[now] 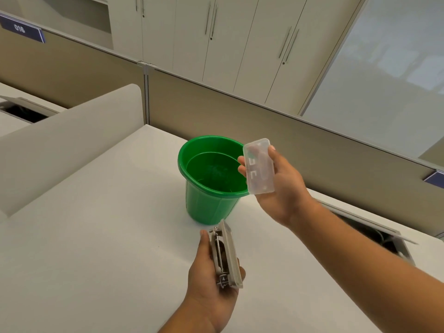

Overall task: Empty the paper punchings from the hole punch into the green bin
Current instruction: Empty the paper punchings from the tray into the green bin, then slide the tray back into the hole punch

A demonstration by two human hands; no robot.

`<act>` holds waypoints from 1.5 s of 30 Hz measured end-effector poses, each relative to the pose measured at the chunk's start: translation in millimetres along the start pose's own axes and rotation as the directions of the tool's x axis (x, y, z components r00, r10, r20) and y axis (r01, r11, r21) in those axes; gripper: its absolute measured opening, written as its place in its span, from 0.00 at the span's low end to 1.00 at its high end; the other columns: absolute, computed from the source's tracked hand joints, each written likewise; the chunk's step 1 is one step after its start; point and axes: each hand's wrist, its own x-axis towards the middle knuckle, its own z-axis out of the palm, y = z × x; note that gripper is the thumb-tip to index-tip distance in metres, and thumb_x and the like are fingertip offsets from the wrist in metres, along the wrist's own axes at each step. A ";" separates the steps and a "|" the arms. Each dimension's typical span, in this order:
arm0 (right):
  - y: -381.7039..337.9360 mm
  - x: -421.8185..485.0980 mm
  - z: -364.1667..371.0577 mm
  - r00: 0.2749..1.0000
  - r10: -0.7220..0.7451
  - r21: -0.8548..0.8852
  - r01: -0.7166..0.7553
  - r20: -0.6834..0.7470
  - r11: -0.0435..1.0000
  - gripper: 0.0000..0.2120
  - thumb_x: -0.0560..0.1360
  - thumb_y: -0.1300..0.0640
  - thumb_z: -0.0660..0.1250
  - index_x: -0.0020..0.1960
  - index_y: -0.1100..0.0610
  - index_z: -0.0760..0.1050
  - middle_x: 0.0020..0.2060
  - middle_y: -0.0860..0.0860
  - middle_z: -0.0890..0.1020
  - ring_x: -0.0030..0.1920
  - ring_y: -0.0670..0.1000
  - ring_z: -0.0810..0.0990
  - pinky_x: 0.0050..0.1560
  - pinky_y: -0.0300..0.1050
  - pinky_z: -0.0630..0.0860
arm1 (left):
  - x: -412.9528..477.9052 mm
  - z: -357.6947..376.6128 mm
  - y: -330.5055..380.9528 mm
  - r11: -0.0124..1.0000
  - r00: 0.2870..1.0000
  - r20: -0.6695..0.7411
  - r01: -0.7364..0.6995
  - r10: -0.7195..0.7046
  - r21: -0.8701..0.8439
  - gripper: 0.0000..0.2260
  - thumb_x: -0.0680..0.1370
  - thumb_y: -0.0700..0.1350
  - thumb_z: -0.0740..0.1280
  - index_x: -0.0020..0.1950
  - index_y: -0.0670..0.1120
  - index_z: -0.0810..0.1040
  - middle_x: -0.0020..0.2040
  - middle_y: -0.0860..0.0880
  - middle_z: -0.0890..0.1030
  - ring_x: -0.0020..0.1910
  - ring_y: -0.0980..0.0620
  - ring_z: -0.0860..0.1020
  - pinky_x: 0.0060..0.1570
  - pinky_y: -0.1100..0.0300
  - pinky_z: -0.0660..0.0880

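Here, a white counter point(96, 236) is stretching out bare toward beige partitions point(240, 116) and cupboards point(216, 32). The bin point(209, 203) is standing mid-counter. The right hand point(276, 186) is holding the clear tray point(259, 165) at the bin's rim, fingers point(241, 168) wrapped round it. The left hand point(211, 277) is gripping the punch point(227, 255) nearby.

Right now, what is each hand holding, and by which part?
The right hand holds the clear plastic tray by its long edges, beside the green bin. The left hand cradles the hole punch body along its sides.
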 end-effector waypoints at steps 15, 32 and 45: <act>143.4 -168.0 -96.7 0.936 0.287 0.393 -0.190 -0.205 0.900 0.23 0.81 0.45 0.53 0.62 0.56 0.81 0.62 0.61 0.82 0.63 0.61 0.78 0.71 0.62 0.66 | -41.1 -11.6 -63.7 0.657 0.971 0.135 -0.232 0.195 0.717 0.15 0.80 0.54 0.62 0.44 0.48 0.84 0.40 0.46 0.86 0.35 0.53 0.84 0.30 0.63 0.76; 168.3 -205.5 -114.1 0.904 0.323 0.476 -0.160 -0.282 0.865 0.20 0.81 0.46 0.56 0.58 0.56 0.82 0.52 0.54 0.85 0.54 0.53 0.82 0.56 0.49 0.72 | -33.6 -35.7 -125.4 0.386 0.971 0.144 -0.209 0.191 0.899 0.18 0.80 0.54 0.62 0.46 0.41 0.80 0.44 0.41 0.85 0.37 0.54 0.82 0.34 0.64 0.76; 153.4 -203.3 -121.2 0.928 0.142 0.020 -0.144 -0.344 0.989 0.11 0.79 0.56 0.65 0.49 0.61 0.84 0.44 0.62 0.86 0.41 0.58 0.85 0.40 0.54 0.82 | -33.2 -42.9 -108.6 0.316 0.952 0.189 -0.260 0.240 0.912 0.18 0.80 0.54 0.62 0.43 0.41 0.80 0.37 0.43 0.83 0.33 0.52 0.77 0.31 0.63 0.73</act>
